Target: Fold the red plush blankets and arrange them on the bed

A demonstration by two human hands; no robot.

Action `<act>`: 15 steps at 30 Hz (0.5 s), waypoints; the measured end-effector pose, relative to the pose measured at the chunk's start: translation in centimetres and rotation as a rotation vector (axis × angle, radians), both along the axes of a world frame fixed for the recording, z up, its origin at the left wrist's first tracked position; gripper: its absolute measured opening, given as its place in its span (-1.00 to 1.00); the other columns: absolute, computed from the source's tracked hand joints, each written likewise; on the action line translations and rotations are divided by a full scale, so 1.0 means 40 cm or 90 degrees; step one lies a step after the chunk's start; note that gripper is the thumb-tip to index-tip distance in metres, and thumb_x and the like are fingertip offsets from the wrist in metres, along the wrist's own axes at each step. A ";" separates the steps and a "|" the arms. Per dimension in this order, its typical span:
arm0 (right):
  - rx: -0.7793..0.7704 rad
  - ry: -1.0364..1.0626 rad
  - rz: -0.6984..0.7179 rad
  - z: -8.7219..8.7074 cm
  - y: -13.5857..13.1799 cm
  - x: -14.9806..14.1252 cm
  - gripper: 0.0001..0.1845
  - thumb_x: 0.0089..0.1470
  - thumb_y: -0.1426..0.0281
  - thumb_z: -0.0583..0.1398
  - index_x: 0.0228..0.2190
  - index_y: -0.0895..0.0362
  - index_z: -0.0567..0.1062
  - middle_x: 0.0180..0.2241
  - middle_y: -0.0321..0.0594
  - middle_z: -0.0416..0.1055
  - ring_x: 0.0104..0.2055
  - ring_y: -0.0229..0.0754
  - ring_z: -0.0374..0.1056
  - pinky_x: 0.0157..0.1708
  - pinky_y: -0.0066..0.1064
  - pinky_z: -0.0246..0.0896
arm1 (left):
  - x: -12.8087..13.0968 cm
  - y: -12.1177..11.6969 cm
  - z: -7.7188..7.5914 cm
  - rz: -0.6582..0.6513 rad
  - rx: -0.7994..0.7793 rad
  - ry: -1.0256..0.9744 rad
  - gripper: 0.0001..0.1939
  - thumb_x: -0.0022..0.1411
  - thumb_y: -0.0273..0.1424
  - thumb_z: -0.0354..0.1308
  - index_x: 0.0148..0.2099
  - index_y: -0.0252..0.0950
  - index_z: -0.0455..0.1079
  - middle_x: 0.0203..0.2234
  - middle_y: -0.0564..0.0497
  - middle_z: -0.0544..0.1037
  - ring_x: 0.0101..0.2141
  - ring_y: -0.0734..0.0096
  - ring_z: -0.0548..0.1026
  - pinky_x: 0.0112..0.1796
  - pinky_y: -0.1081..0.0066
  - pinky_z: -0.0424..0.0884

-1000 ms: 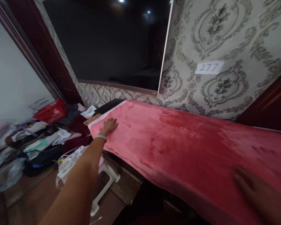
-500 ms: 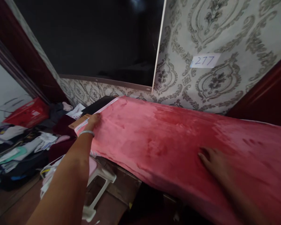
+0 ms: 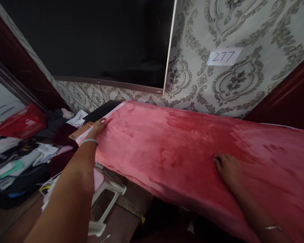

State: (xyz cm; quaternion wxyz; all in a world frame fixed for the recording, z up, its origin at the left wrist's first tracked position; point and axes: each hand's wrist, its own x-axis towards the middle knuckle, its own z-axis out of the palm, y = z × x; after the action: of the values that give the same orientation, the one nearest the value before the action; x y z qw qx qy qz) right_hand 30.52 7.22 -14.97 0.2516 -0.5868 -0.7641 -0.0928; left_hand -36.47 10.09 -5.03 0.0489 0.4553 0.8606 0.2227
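A pink-and-red plush cloth (image 3: 147, 135) with a white-striped end covers a long surface along the wall. Over its left end lies my left hand (image 3: 98, 127), with a bracelet at the wrist; the fingers are bent together on the cloth beside the striped border. Most of the fingertips are hidden. My right hand (image 3: 229, 170) rests palm down near the cloth's middle front. Its fingers are loosely bent, the thumb stands apart from them, and no fold of cloth shows between.
Piled clothes (image 3: 22, 165) and a red basket (image 3: 22, 121) lie at the left. A white plastic stool (image 3: 106, 199) stands below the cloth's left front. Behind hangs a large black television (image 3: 103, 40); a paper marked 277 (image 3: 224, 56) is on the patterned wall.
The view has shifted a little. Both hands stay at about the same places on the cloth, and the right fingers look slightly more bent.
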 end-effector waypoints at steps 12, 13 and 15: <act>-0.008 -0.024 0.045 0.014 -0.008 -0.021 -0.66 0.27 0.22 0.03 -0.20 0.12 0.52 -0.24 -0.02 0.48 -0.21 0.05 0.36 -0.21 -0.17 0.23 | -0.009 0.018 -0.024 -0.015 0.073 -0.004 -0.40 0.11 -0.57 0.08 0.23 -0.41 0.45 -0.02 -0.20 0.61 -0.04 0.10 0.57 0.03 0.23 0.48; -0.025 -0.031 0.037 0.017 -0.004 -0.023 -0.69 0.26 0.25 0.03 -0.23 0.11 0.52 -0.27 -0.03 0.48 -0.23 0.04 0.36 -0.23 -0.19 0.22 | -0.008 0.018 -0.028 -0.026 0.080 -0.001 -0.41 0.10 -0.54 0.10 0.21 -0.40 0.46 -0.01 -0.20 0.61 -0.01 0.10 0.56 0.06 0.21 0.46; -0.059 -0.046 0.026 0.024 0.004 -0.028 -0.71 0.25 0.31 0.03 -0.29 0.10 0.53 -0.33 -0.06 0.46 -0.27 0.02 0.35 -0.27 -0.22 0.19 | -0.007 0.017 -0.034 -0.052 0.090 -0.001 -0.43 0.10 -0.50 0.13 0.19 -0.39 0.47 -0.01 -0.18 0.62 0.01 0.13 0.55 0.10 0.22 0.44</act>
State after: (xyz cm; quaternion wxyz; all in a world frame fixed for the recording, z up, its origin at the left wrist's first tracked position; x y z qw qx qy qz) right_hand 29.40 7.37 -13.99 0.1980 -0.5782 -0.7881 -0.0735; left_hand -36.76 10.78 -6.41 0.0259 0.4922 0.8235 0.2811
